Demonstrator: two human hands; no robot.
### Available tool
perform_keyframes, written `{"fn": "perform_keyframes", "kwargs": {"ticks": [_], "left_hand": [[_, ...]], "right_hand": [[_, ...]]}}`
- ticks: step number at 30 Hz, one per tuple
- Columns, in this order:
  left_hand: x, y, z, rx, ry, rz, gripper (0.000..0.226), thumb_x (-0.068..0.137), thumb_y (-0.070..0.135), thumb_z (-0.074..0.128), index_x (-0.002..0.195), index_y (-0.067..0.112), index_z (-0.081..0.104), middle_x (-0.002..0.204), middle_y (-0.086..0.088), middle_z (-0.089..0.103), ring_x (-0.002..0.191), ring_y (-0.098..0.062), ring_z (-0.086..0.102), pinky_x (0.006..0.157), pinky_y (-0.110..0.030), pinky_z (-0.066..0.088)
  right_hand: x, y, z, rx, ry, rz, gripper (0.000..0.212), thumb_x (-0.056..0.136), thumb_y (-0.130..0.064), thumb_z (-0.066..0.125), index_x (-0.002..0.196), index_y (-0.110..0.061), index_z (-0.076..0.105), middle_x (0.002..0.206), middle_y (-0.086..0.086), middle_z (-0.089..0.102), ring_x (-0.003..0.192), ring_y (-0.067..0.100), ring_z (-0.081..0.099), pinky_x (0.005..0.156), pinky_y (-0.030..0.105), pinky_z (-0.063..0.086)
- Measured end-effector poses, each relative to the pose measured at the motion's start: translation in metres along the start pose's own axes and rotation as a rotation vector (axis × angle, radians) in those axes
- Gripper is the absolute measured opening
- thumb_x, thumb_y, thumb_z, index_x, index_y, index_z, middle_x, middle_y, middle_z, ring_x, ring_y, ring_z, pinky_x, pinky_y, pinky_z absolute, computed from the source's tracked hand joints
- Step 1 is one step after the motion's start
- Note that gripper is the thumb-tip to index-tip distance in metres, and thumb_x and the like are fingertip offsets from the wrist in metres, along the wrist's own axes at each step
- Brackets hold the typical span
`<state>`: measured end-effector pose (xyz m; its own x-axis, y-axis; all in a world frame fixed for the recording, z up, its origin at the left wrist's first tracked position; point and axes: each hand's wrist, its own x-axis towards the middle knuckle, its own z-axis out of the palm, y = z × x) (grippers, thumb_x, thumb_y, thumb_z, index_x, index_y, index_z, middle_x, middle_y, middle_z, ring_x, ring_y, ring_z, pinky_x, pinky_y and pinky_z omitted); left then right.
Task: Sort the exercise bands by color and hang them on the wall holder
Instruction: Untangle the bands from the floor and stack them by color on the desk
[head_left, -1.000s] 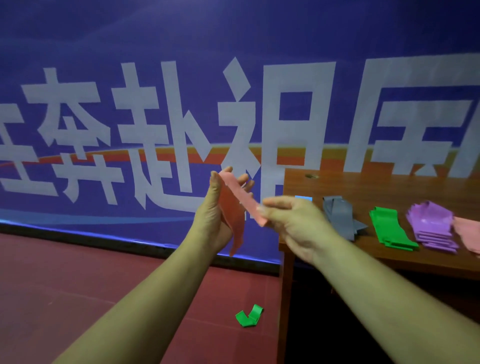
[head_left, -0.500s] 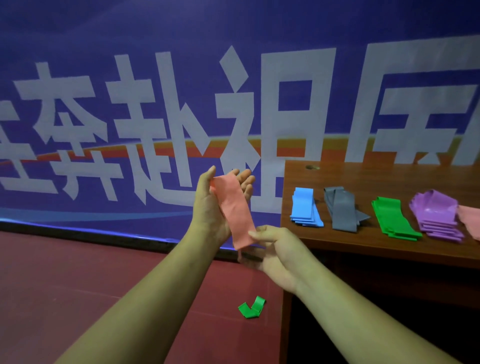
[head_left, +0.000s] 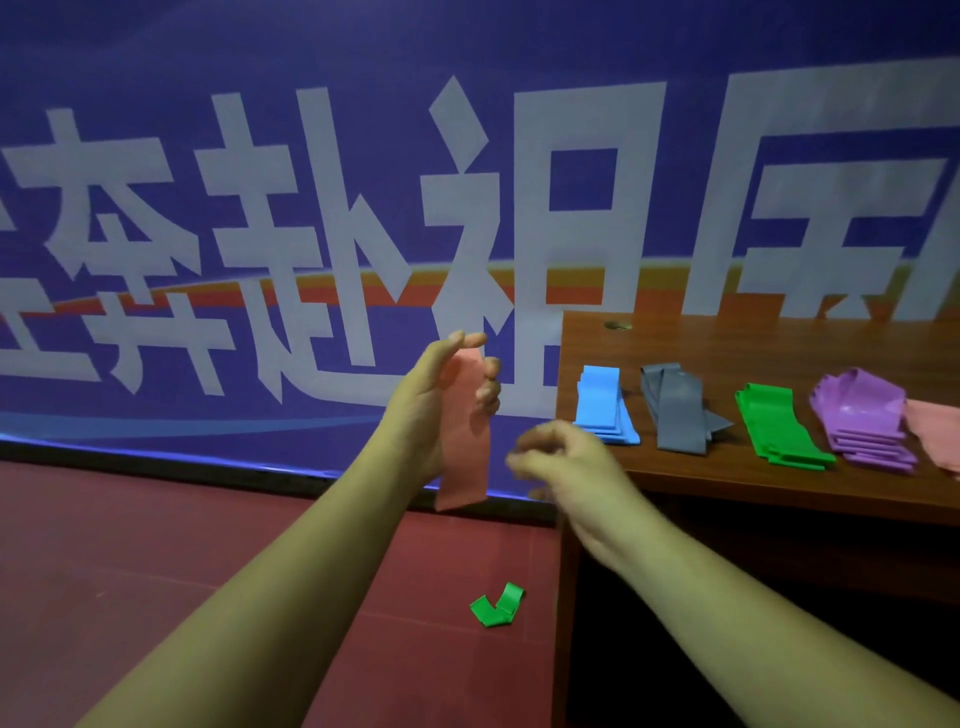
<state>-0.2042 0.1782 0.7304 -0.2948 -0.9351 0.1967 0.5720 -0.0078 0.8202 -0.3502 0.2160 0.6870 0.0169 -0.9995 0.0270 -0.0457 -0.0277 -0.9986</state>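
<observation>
— Two bare forearms reach in from the bottom edge. What does each hand hold?

— Nearest, low on the red floor (head_left: 156, 597), lies a crumpled green band (head_left: 497, 606), well apart from both hands. Above it, the right hand (head_left: 566, 467) is blurred, its fingers curled loosely with nothing visible between them; whether they touch one another, I cannot tell.

— And the left hand?

— The left hand (head_left: 436, 410) stands upright, thumb on one side and fingertips (head_left: 491, 387) on the other, clamped on the upper half of a salmon-pink band (head_left: 465, 452). The band hangs straight down past the palm, its lower end free.

— Where are the other bands?

— On the wooden table (head_left: 753, 343) to the right, in a row: a blue stack (head_left: 602, 402) nearest the hands, then a grey pile (head_left: 675, 410), a green stack (head_left: 776, 423), a purple stack (head_left: 862, 415), and a pink pile (head_left: 935, 431) cut off by the frame's edge. Each pile sits apart from the next, except purple and pink, which look to be touching.

— Behind everything?

— A blue banner (head_left: 363, 62) with large white characters and an orange stripe.
</observation>
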Motion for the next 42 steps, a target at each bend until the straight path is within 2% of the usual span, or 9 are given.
{"fn": "perform_keyframes", "kwargs": {"ticks": [4,7,11,16,20,23,30,35,42], "left_hand": [[-0.005,-0.006,0.006,0.148,-0.034,-0.065,0.047,0.095,0.043,0.050,0.128,0.010,0.048,0.078,-0.010,0.057,0.055,-0.015,0.047,0.057,-0.024,0.041],[-0.005,-0.014,0.014,0.272,-0.113,-0.055,0.061,0.096,0.052,0.045,0.137,0.006,0.044,0.079,-0.012,0.057,0.057,-0.017,0.048,0.058,-0.026,0.042],[-0.005,-0.023,0.037,0.265,-0.202,-0.028,0.062,0.094,0.051,0.041,0.130,0.001,0.048,0.072,-0.012,0.058,0.053,-0.013,0.054,0.051,-0.021,0.044],[-0.004,-0.031,0.038,0.226,-0.345,-0.130,0.064,0.082,0.055,0.064,0.132,0.017,0.054,0.087,-0.016,0.065,0.067,-0.022,0.061,0.065,-0.029,0.047],[-0.006,-0.040,0.038,0.251,-0.325,-0.208,0.052,0.091,0.023,0.055,0.135,-0.001,0.041,0.090,-0.019,0.064,0.074,-0.028,0.063,0.072,-0.034,0.049],[-0.003,-0.047,0.045,0.278,-0.321,-0.184,0.037,0.092,0.019,0.051,0.123,0.000,0.045,0.088,-0.020,0.066,0.068,-0.027,0.063,0.065,-0.030,0.051],[0.013,-0.061,0.087,0.147,-0.318,-0.187,0.031,0.103,0.010,0.035,0.129,-0.006,0.042,0.096,-0.028,0.068,0.077,-0.031,0.069,0.068,-0.032,0.059],[0.034,-0.079,0.120,0.268,-0.251,-0.132,0.025,0.104,0.010,0.034,0.120,-0.005,0.047,0.092,-0.027,0.068,0.079,-0.033,0.070,0.073,-0.035,0.059],[0.073,-0.102,0.164,0.440,-0.311,-0.155,0.015,0.102,0.009,0.043,0.089,0.007,0.048,0.080,-0.016,0.071,0.077,-0.031,0.071,0.081,-0.040,0.057]], "right_hand": [[0.009,-0.044,-0.026,-0.223,0.151,-0.359,0.007,0.087,-0.019,0.068,0.092,-0.023,0.066,0.094,-0.005,0.065,0.082,0.009,0.060,0.070,0.021,0.044],[0.018,-0.069,-0.039,-0.535,-0.013,-0.503,0.014,0.086,-0.038,0.069,0.100,-0.039,0.067,0.118,-0.009,0.053,0.100,0.005,0.057,0.087,0.025,0.045],[0.024,-0.079,-0.050,-0.795,-0.167,-0.489,0.006,0.084,-0.044,0.069,0.084,-0.049,0.065,0.133,-0.010,0.044,0.099,0.005,0.052,0.102,0.036,0.044],[0.019,-0.088,-0.061,-0.799,-0.178,-0.522,0.014,0.084,-0.032,0.072,0.075,-0.040,0.066,0.112,-0.011,0.060,0.096,0.004,0.060,0.091,0.036,0.051],[0.021,-0.105,-0.079,-0.673,-0.123,-0.477,0.004,0.089,-0.022,0.067,0.090,-0.018,0.070,0.088,-0.001,0.071,0.083,0.010,0.067,0.083,0.034,0.057],[0.029,-0.117,-0.099,-0.588,-0.091,-0.435,0.002,0.088,-0.017,0.069,0.086,-0.016,0.070,0.079,0.003,0.073,0.073,0.015,0.071,0.076,0.036,0.059],[0.042,-0.130,-0.152,-0.648,0.049,-0.371,0.006,0.085,-0.008,0.070,0.090,-0.005,0.073,0.069,0.010,0.070,0.053,0.008,0.065,0.056,0.022,0.056],[0.041,-0.134,-0.199,-0.616,0.165,-0.307,0.005,0.087,-0.001,0.066,0.091,0.001,0.068,0.070,0.014,0.066,0.047,0.010,0.063,0.050,0.021,0.056],[0.032,-0.144,-0.282,-0.672,0.329,-0.185,0.010,0.089,-0.007,0.066,0.097,-0.003,0.069,0.084,0.015,0.071,0.069,0.021,0.068,0.060,0.026,0.060]]}}
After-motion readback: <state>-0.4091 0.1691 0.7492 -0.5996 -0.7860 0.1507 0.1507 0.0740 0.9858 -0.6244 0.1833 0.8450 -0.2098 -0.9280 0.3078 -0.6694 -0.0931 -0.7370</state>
